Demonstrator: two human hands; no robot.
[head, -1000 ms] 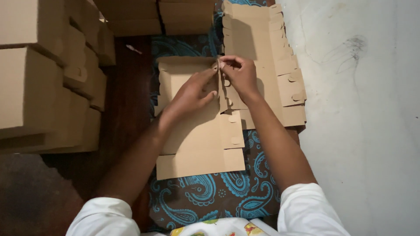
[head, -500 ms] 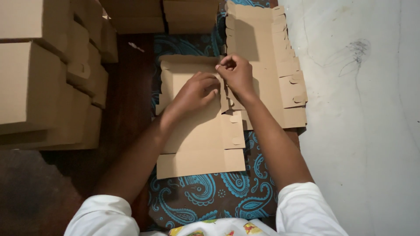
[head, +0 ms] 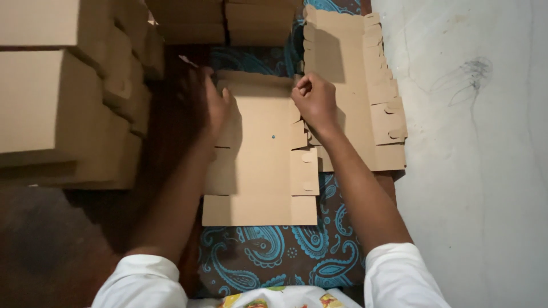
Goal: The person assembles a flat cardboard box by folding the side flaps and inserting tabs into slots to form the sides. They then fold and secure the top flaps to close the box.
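A flat die-cut cardboard box blank lies on a brown cloth with a blue paisley pattern. My left hand rests on the blank's upper left edge, fingers on the side flap. My right hand is curled at the blank's upper right corner, pinching the side flap there. Both forearms reach forward from white sleeves.
A stack of unfolded blanks lies to the right of the worked one. Folded cardboard boxes are piled at the left, and more boxes stand at the back. Pale floor runs along the right side.
My left hand has moved from the blank's upper right, beside my right hand, across to its upper left edge. My right hand stays at the upper right corner.
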